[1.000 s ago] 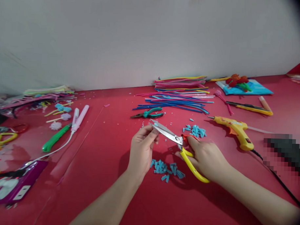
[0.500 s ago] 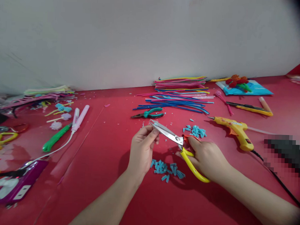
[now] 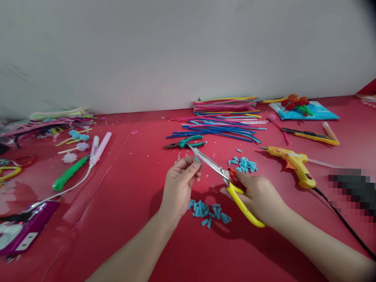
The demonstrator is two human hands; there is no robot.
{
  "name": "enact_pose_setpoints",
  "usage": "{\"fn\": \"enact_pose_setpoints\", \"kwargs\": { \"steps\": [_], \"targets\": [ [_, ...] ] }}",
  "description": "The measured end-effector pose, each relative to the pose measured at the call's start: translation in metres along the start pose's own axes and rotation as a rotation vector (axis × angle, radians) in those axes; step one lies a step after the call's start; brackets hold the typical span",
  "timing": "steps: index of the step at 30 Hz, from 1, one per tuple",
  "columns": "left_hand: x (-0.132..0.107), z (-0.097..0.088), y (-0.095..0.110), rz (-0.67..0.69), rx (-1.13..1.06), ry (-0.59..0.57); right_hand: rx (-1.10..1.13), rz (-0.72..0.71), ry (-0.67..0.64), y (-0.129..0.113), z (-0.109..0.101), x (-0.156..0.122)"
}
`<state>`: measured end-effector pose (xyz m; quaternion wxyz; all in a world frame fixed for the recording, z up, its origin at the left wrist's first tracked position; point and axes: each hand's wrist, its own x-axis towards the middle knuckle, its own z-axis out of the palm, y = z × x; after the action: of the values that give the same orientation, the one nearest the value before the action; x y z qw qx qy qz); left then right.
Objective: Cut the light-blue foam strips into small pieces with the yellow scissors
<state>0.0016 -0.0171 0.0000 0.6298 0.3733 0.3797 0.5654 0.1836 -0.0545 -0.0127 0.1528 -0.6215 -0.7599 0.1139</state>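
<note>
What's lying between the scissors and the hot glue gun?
A pile of small light-blue pieces lies on the red table between the scissors and the yellow hot glue gun, seen in the head view.

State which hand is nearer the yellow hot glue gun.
Right. The right hand, gripping scissors, is to the left of the yellow hot glue gun, on its near side; the left hand, pinching a small blue piece, is much farther left.

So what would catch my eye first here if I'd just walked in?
Probably the scissors in the right hand, mid-picture, their blades beside a small blue piece pinched in the left hand. Then the yellow glue gun toward the right of the red table, and blue bits between the hands.
</note>
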Motion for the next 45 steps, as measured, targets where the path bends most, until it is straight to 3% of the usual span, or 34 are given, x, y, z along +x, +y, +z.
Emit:
{"fn": "enact_pose_setpoints", "kwargs": {
  "steps": [4, 9, 12, 15, 21, 23, 28, 33, 39, 45],
  "targets": [
    [-0.003, 0.003, -0.005, -0.127, 0.148, -0.136, 0.347, 0.093, -0.013, -0.007, -0.004, 0.004],
    [-0.009, 0.009, -0.008, -0.253, 0.378, -0.389, 0.848, 0.251, -0.046, -0.013, -0.008, 0.005],
    [-0.012, 0.011, -0.009, -0.292, 0.42, -0.474, 1.001, 0.272, -0.133, -0.013, -0.01, 0.004],
    [-0.013, 0.011, -0.01, -0.273, 0.464, -0.48, 1.033, 0.257, -0.169, -0.013, -0.01, 0.004],
    [-0.017, 0.013, -0.01, 0.091, 0.775, -0.349, 0.868, 0.272, -0.087, -0.012, -0.003, 0.004],
    [-0.018, 0.015, -0.009, 0.135, 0.831, -0.35, 0.834, 0.255, -0.092, -0.011, -0.001, 0.004],
    [-0.014, 0.012, -0.01, 0.03, 0.707, -0.272, 0.698, 0.167, -0.054, -0.008, -0.003, 0.005],
    [-0.005, 0.005, -0.007, -0.089, 0.344, -0.082, 0.24, 0.099, 0.008, -0.002, -0.006, 0.004],
    [0.0, 0.003, 0.0, -0.037, 0.139, 0.082, -0.136, -0.005, 0.002, -0.001, 0.001, 0.001],
    [0.0, 0.001, 0.003, 0.032, 0.156, 0.133, -0.253, -0.058, -0.005, -0.004, 0.005, -0.001]
  ]
}}
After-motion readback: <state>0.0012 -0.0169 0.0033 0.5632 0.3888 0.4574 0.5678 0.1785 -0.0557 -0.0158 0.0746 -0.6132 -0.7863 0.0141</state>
